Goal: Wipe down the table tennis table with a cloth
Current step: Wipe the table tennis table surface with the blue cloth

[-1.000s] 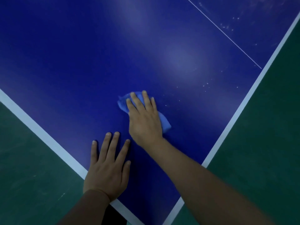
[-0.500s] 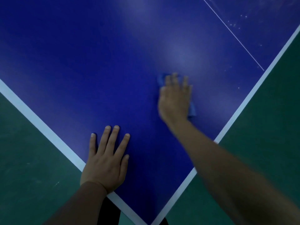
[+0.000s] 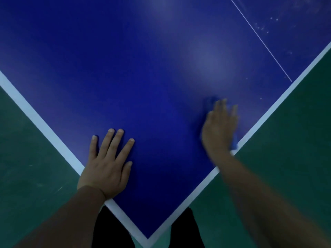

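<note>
A corner of the blue table tennis table (image 3: pixel 143 77) with white edge lines points toward me. My right hand (image 3: pixel 219 127) presses flat on a blue cloth (image 3: pixel 235 141) close to the right edge line; the hand is blurred and covers most of the cloth, which shows only at the fingertips and by the wrist. My left hand (image 3: pixel 107 161) lies flat on the table with fingers spread, beside the left edge line, touching no cloth.
Green floor (image 3: pixel 295 140) lies on both sides of the corner. A thin white centre line (image 3: pixel 259 38) runs at the upper right, with pale specks (image 3: pixel 263 27) around it. My dark trouser legs (image 3: pixel 111 228) show below the table corner.
My right hand has slid the cloth from the middle of the table, next to my left hand, rightward to the right edge line. My left hand has stayed planted.
</note>
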Motion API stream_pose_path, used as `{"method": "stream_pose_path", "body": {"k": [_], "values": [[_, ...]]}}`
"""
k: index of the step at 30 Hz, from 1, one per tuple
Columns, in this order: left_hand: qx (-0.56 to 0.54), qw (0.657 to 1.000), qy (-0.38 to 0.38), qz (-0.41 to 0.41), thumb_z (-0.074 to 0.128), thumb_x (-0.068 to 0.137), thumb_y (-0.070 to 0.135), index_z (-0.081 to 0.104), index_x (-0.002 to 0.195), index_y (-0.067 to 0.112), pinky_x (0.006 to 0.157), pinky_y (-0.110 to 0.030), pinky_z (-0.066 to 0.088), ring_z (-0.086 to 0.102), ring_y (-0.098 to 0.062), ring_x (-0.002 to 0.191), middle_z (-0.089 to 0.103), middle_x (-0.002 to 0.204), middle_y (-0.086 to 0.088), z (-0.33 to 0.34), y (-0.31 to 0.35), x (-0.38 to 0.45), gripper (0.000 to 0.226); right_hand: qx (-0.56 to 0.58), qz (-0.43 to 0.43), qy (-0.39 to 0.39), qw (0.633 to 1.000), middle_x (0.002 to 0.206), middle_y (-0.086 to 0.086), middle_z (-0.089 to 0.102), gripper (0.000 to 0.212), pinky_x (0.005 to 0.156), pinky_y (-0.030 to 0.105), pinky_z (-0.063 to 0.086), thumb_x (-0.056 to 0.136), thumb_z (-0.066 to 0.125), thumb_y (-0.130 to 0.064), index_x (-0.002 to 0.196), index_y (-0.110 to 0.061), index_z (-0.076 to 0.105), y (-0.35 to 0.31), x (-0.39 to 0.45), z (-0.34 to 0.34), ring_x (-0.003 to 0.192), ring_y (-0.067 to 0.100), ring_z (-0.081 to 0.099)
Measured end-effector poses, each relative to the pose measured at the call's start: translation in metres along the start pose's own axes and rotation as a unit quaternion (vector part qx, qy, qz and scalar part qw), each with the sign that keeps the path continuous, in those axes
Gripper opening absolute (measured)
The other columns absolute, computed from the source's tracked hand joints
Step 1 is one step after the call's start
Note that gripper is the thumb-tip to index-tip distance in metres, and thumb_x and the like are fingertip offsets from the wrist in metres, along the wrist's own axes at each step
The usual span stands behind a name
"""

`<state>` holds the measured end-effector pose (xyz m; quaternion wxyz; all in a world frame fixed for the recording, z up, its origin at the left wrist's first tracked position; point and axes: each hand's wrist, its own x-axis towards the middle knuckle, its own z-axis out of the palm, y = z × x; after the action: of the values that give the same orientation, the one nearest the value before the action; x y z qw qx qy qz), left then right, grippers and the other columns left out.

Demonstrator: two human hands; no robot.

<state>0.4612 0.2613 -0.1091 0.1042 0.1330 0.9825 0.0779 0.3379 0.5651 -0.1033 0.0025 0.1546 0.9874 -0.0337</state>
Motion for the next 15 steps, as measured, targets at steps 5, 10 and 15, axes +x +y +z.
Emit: {"method": "stream_pose_path", "body": {"k": [5, 10, 15], "values": [[0.019, 1.000, 0.005, -0.021, 0.024, 0.099, 0.046, 0.044, 0.147, 0.010, 0.115, -0.066, 0.016, 0.026, -0.039, 0.146, 0.032, 0.156, -0.021, -0.004, 0.005, 0.002, 0.063, 0.014, -0.360, -0.070, 0.930, 0.159, 0.002, 0.035, 0.047, 0.121, 0.053, 0.014, 0.101, 0.035, -0.024, 0.146, -0.015, 0.043, -0.002, -0.094, 0.010, 0.149, 0.035, 0.021], [0.028, 0.991, 0.038, -0.121, 0.018, 0.101, 0.049, 0.042, 0.148, 0.005, 0.116, -0.061, 0.012, 0.027, -0.042, 0.144, 0.031, 0.156, -0.023, -0.006, 0.035, -0.003, 0.069, -0.110, -0.274, -0.063, 0.953, 0.162, 0.007, 0.027, 0.056, 0.118, 0.059, 0.021, 0.096, 0.038, -0.017, 0.153, -0.015, 0.034, 0.090, 0.073, -0.001, 0.147, 0.041, 0.021], [-0.039, 0.962, 0.096, -0.253, 0.026, 0.097, 0.046, 0.042, 0.144, 0.001, 0.118, -0.059, 0.010, 0.025, -0.042, 0.144, 0.032, 0.154, -0.024, -0.007, 0.118, 0.037, 0.067, 0.015, -0.084, -0.038, 0.996, 0.162, 0.008, 0.025, 0.050, 0.121, 0.056, 0.012, 0.106, 0.029, -0.023, 0.153, -0.009, 0.032, 0.146, 0.153, -0.024, 0.149, 0.040, 0.014]]}}
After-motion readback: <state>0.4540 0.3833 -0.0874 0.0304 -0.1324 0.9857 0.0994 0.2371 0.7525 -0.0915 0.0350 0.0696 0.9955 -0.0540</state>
